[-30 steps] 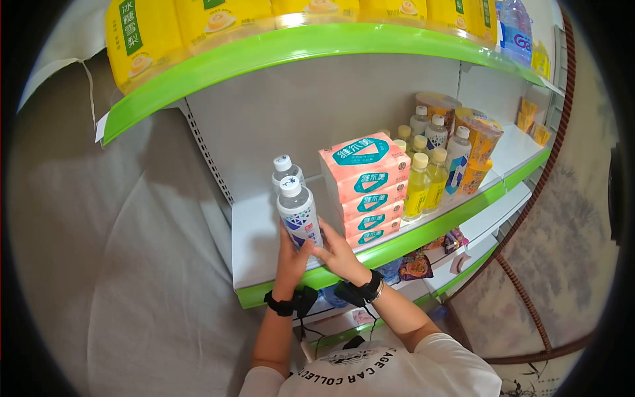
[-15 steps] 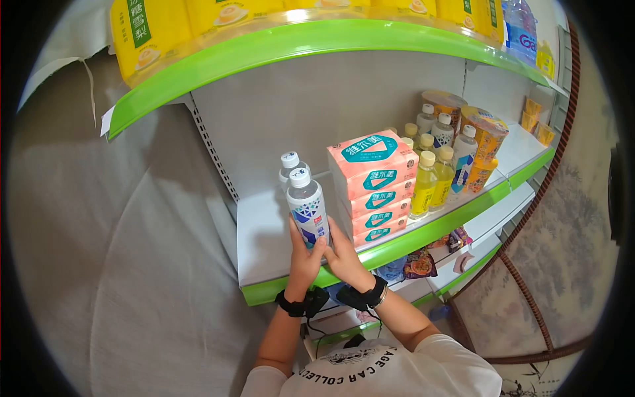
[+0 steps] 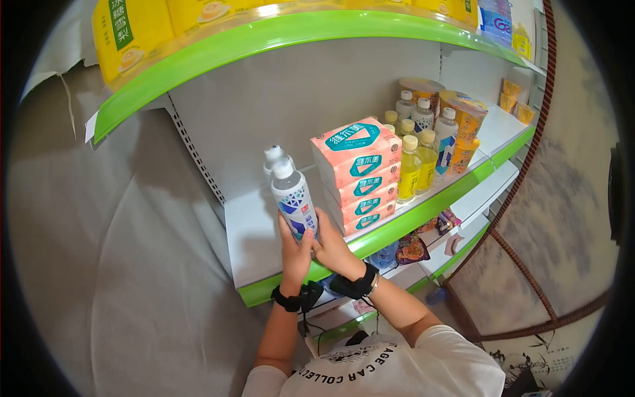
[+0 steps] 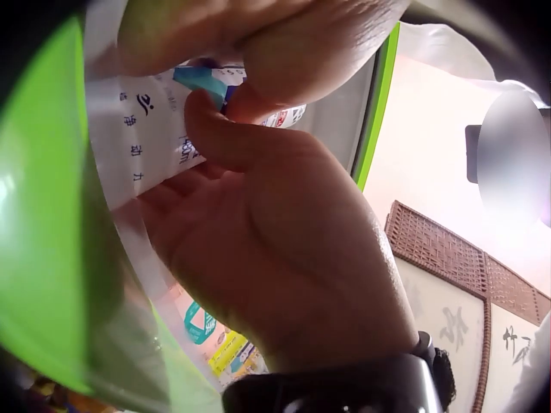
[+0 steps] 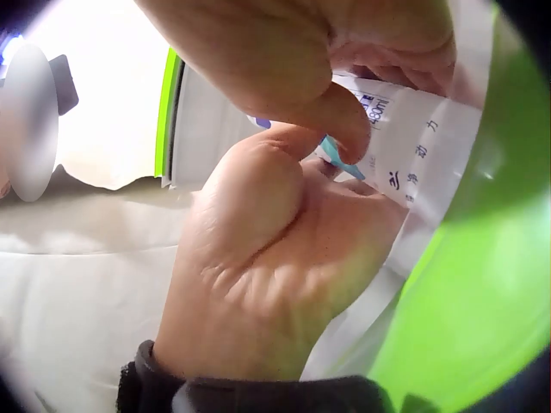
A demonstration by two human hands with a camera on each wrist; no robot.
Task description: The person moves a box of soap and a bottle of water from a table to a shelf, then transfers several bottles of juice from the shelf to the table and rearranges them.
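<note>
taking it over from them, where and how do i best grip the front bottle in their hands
Probably best to grip the front bottle round its upper body, just below the white cap, from the left: that round part shows clear above the left hand and right hand, gripping lower, while another bottle shows close behind, the tissue stack to the right.

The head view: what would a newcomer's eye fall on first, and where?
Probably first the clear plastic bottle with white cap and blue-patterned label, held between the left hand and right hand near the middle. Next comes the stack of pink rectangular packs with teal labels, just right of the bottle, then the bright yellow printed packs along the picture's top.
</note>
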